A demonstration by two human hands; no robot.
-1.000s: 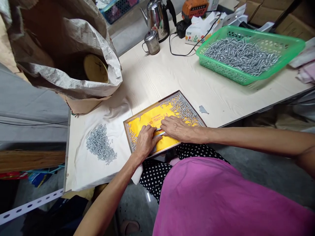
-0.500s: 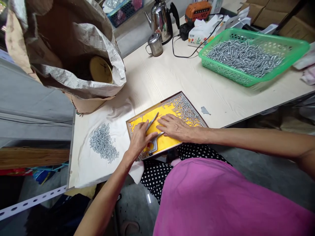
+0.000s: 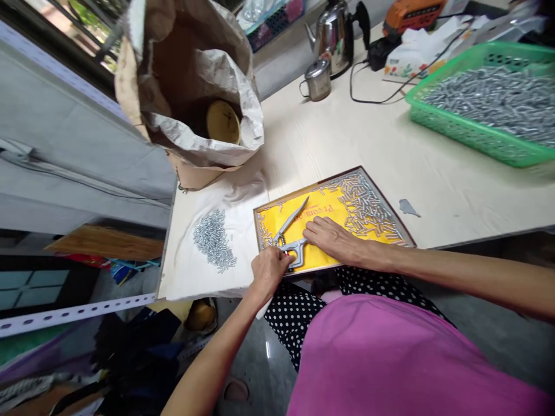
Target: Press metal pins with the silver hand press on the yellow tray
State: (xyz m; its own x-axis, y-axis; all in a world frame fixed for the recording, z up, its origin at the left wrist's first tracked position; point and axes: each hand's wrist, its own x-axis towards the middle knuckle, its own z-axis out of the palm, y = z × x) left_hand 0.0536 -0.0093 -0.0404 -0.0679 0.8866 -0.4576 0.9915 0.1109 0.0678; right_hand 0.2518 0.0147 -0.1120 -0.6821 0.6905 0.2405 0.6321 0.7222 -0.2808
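Note:
A shallow tray (image 3: 264,212) with a yellow printed bottom lies at the table's near edge, half over my lap. Several small metal pins (image 3: 366,208) are heaped at its right end. A pair of grey metal scissors (image 3: 289,231) lies in the tray, blades pointing up and to the right. My left hand (image 3: 269,271) is closed at the tray's near left corner, touching the scissors' handle. My right hand (image 3: 332,238) lies flat on the yellow bottom, fingers stretched out beside the handle.
A pile of metal pins (image 3: 213,240) lies on a white cloth (image 3: 191,271) left of the tray. An open paper sack (image 3: 195,86) stands behind it. A green basket (image 3: 485,110) full of pins sits far right. A kettle (image 3: 333,34) and steel mug (image 3: 318,80) stand at the back.
My left hand slid from the middle of the tray back to its near left corner. The scissors, first hidden under my hands, now lie uncovered. The view swung left.

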